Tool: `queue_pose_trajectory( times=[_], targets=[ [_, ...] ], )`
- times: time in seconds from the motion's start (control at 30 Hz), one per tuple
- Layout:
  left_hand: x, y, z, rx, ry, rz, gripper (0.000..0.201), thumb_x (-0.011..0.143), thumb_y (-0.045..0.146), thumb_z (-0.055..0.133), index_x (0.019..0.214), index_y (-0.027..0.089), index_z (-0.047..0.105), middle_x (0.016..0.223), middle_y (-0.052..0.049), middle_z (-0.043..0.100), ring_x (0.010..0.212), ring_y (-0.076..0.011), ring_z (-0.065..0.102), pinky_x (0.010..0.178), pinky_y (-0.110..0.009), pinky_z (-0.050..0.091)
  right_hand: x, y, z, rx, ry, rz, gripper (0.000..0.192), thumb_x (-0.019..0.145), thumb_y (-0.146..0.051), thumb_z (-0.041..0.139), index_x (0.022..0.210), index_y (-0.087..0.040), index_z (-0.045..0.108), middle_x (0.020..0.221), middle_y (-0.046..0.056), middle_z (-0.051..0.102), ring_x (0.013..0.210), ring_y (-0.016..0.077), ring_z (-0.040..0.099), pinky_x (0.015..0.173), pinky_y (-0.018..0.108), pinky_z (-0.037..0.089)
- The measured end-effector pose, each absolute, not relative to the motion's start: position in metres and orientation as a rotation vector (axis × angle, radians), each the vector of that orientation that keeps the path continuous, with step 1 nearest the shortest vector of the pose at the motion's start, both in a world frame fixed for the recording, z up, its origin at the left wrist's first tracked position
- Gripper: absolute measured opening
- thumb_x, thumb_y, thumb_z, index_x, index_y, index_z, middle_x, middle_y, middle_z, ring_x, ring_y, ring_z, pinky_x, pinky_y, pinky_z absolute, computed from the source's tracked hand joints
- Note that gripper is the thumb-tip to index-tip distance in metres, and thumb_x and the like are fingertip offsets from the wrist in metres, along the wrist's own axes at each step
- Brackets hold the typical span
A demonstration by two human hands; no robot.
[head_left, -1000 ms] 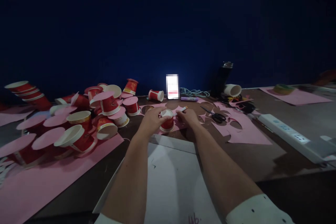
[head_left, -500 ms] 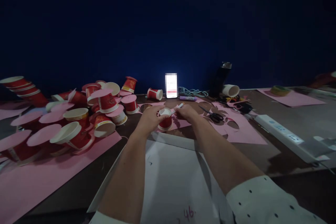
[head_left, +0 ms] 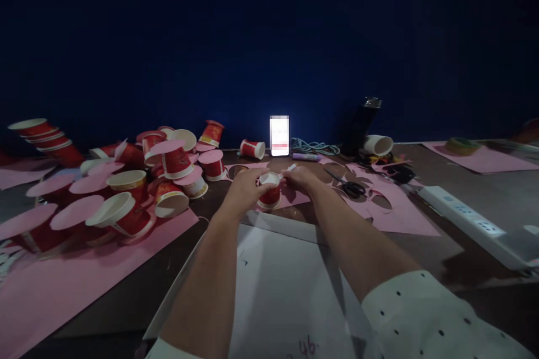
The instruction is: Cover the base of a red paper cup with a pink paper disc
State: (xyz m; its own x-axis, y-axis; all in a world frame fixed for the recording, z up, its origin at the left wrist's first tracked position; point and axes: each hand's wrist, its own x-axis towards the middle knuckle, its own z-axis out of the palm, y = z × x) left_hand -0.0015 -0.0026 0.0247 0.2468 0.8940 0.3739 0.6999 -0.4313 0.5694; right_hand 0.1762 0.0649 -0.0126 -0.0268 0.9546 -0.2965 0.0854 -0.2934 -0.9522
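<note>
Far left of the lit phone (head_left: 280, 133) leans a stack of nested red paper cups (head_left: 54, 143). Nearer the phone, on its left, lies a jumbled heap of red paper cups (head_left: 170, 167), many bearing pink paper discs (head_left: 80, 212); a pink paper sheet (head_left: 84, 291) spreads well in front of the phone on that side. Just left of the phone, a lone cup (head_left: 252, 150) rests on its side.

In front of the phone, slightly left, the left hand (head_left: 244, 186) grasps a small red paper cup (head_left: 269, 196) between thumb and fingers (its white end faces up). Directly before the phone, nearer the person, is a white board (head_left: 273, 291) marked "46". Slightly right, the right hand (head_left: 300, 177) pinches a small white stick (head_left: 292, 168) near the cup's rim.

Just right of the phone are a purple tube (head_left: 306, 156) and a pale blue cord (head_left: 320, 147). Farther right come black scissors (head_left: 353, 189), a cut-out pink sheet (head_left: 406, 219), a tipped white-mouthed cup (head_left: 380, 146), a white power strip (head_left: 471, 219) and, farther back, a tape roll (head_left: 462, 146)
</note>
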Motion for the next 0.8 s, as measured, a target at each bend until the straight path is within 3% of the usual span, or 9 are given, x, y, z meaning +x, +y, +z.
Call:
queue_pose_trajectory(
  times=[0.27, 0.57, 0.8],
  targets=[
    [-0.002, -0.001, 0.024, 2.27, 1.463, 0.971, 0.037, 0.079, 0.035, 0.061, 0.112, 0.02, 0.066, 0.113, -0.007, 0.068, 0.103, -0.021, 0.06, 0.093, -0.034, 0.044, 0.176, 0.077, -0.01, -1.511, -1.136, 1.444, 0.027, 0.082, -0.014, 0.057, 0.055, -0.015, 0.055, 0.044, 0.001, 0.056, 0.039, 0.0092, 0.05, 0.042, 0.02, 0.04],
    [-0.002, -0.002, 0.025, 2.257, 1.468, 0.964, 0.039, 0.079, 0.034, 0.061, 0.114, 0.018, 0.065, 0.115, -0.007, 0.067, 0.105, -0.0211, 0.059, 0.095, -0.034, 0.043, 0.177, 0.066, -0.011, -1.47, -1.0, 1.633, 0.027, 0.09, -0.018, 0.049, 0.064, -0.015, 0.049, 0.043, -0.002, 0.051, 0.041, 0.0104, 0.052, 0.054, 0.027, 0.053],
    [-0.002, -0.003, 0.027, 2.238, 1.474, 0.954, 0.039, 0.079, 0.034, 0.062, 0.115, 0.02, 0.065, 0.116, -0.006, 0.067, 0.106, -0.0212, 0.059, 0.096, -0.034, 0.043, 0.175, 0.066, -0.015, -1.44, -0.927, 1.663, 0.023, 0.091, -0.018, 0.047, 0.068, -0.015, 0.047, 0.044, -0.002, 0.05, 0.042, 0.0106, 0.052, 0.054, 0.027, 0.054]
  ],
)
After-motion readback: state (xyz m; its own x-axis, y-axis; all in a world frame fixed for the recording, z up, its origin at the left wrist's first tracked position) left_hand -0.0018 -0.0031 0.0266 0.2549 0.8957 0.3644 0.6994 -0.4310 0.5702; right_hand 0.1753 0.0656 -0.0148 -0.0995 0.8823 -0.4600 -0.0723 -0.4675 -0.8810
